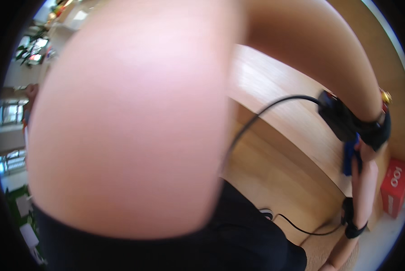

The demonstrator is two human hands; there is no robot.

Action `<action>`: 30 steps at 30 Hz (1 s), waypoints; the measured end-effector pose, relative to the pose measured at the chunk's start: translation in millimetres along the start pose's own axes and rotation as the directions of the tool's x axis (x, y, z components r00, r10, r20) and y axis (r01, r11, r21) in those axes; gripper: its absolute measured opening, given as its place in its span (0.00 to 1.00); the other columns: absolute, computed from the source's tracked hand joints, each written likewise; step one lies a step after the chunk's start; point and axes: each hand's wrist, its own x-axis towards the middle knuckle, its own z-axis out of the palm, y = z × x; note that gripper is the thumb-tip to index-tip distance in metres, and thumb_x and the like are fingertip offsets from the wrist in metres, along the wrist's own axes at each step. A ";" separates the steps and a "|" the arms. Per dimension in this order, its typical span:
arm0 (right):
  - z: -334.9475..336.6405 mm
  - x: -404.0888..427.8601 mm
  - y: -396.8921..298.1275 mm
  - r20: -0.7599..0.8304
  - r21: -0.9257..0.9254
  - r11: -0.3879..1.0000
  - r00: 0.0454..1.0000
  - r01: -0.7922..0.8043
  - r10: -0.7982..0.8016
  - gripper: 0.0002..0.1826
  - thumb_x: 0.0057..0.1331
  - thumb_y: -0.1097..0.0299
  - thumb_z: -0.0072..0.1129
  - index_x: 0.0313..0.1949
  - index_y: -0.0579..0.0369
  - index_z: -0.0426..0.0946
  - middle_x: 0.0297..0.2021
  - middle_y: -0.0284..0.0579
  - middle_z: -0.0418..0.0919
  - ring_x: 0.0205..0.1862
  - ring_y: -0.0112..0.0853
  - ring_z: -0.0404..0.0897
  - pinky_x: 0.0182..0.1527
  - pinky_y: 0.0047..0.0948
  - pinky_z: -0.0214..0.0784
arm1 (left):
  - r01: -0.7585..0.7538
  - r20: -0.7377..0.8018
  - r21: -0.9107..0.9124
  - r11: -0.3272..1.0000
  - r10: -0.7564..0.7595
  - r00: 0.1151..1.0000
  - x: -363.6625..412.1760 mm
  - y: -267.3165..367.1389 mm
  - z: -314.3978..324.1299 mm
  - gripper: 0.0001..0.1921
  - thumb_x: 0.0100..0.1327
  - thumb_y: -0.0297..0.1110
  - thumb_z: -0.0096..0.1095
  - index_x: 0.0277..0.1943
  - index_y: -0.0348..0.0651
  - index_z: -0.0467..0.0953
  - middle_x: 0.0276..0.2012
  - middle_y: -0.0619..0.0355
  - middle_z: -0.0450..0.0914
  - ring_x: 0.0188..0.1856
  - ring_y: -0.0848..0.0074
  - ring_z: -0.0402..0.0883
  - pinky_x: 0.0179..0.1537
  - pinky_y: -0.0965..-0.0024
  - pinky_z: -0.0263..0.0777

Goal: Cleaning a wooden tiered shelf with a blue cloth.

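Observation:
A bare arm [131, 118], very close and blurred, fills the left and middle of the view. Its forearm [311, 50] bends over the top and down to the right, where a black strapped device [341, 117] sits at the wrist. Just below that strap, my left hand [369, 153] is small and mostly hidden. My right hand [366, 184] reaches up to meet it from the lower right, with a black band [353, 220] around the wrist. A blue object [350, 157] lies against the fingers where the hands meet; its kind and the exact grip are unclear.
A black cable [273, 101] arcs from the left wrist device; a second cable [304, 230] runs from the right band. Pale wooden boards [284, 125] stand behind. A red box [395, 188] bearing writing is at far right. Another person's hand [32, 89] shows at far left.

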 end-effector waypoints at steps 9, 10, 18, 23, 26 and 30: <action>42.0 60.7 4.9 -0.089 0.054 0.968 0.967 0.244 -0.238 0.21 0.58 0.77 0.55 0.52 0.66 0.69 0.54 0.61 0.69 0.56 0.53 0.68 0.58 0.39 0.63 | 0.372 -0.045 -0.110 0.922 -0.379 0.924 -40.3 -25.8 -11.6 0.14 0.56 0.37 0.53 0.25 0.33 0.77 0.24 0.42 0.78 0.29 0.52 0.79 0.34 0.58 0.74; 39.4 72.2 15.6 -0.098 0.009 0.978 0.974 0.208 -0.206 0.20 0.58 0.76 0.54 0.51 0.67 0.70 0.53 0.61 0.70 0.54 0.53 0.70 0.56 0.40 0.65 | 0.398 -0.056 -0.110 0.911 -0.405 0.913 -45.3 -28.2 -14.6 0.13 0.55 0.36 0.53 0.24 0.33 0.76 0.23 0.42 0.77 0.28 0.52 0.78 0.33 0.58 0.73; 75.1 141.8 -31.0 -0.387 -0.187 0.975 0.904 0.117 -0.182 0.07 0.54 0.80 0.51 0.33 0.69 0.73 0.33 0.57 0.71 0.37 0.45 0.75 0.37 0.36 0.74 | 0.501 -0.119 -0.100 0.860 -0.510 0.852 -81.8 -35.4 -17.1 0.11 0.56 0.32 0.51 0.24 0.34 0.74 0.20 0.42 0.75 0.25 0.51 0.75 0.31 0.56 0.70; 55.1 132.1 -30.1 -0.170 -0.162 0.983 0.979 0.088 -0.116 0.13 0.57 0.70 0.58 0.42 0.58 0.75 0.35 0.53 0.72 0.36 0.46 0.78 0.36 0.39 0.73 | 0.502 -0.180 -0.165 0.849 -0.526 0.831 -108.9 -41.9 -16.1 0.09 0.58 0.32 0.50 0.29 0.37 0.75 0.18 0.45 0.75 0.23 0.53 0.75 0.27 0.57 0.68; 62.7 120.7 -6.1 -0.205 -0.260 0.958 0.976 -0.119 0.066 0.20 0.57 0.68 0.59 0.49 0.60 0.73 0.38 0.53 0.73 0.37 0.44 0.78 0.37 0.37 0.74 | 0.555 -0.137 -0.170 0.814 -0.577 0.805 -119.0 -40.0 -29.6 0.08 0.59 0.32 0.50 0.30 0.37 0.74 0.16 0.48 0.74 0.21 0.58 0.74 0.25 0.60 0.66; 63.8 128.0 -29.4 -0.311 -0.011 0.968 0.919 0.251 -0.242 0.23 0.57 0.71 0.58 0.53 0.62 0.69 0.47 0.59 0.72 0.48 0.50 0.73 0.48 0.37 0.70 | 0.536 -0.144 -0.208 0.818 -0.567 0.811 -98.4 -45.0 -25.0 0.08 0.59 0.33 0.51 0.31 0.38 0.74 0.15 0.50 0.74 0.18 0.60 0.73 0.25 0.61 0.66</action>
